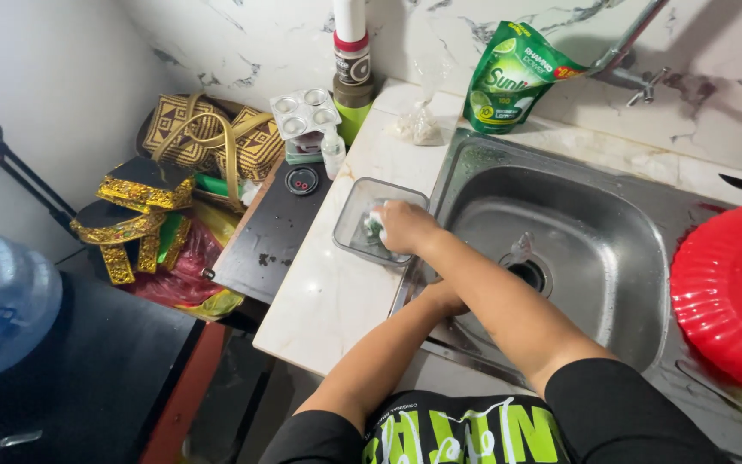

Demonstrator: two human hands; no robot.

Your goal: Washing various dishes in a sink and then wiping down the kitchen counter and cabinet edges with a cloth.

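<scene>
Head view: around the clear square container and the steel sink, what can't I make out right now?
- Left hand: mostly hidden under the right forearm; its grip cannot be told.
- Right hand: its fingers cover the green-and-white thing it presses into the clear square plastic container; kind unclear.
- Red round plastic plate: cut off by the right edge.
- Stainless steel sink: drain partly hidden by a clear object.

You get bright, even light; glare on the sink (611, 223), dim shadow lower left, and bowed, slightly soft edges.
</scene>
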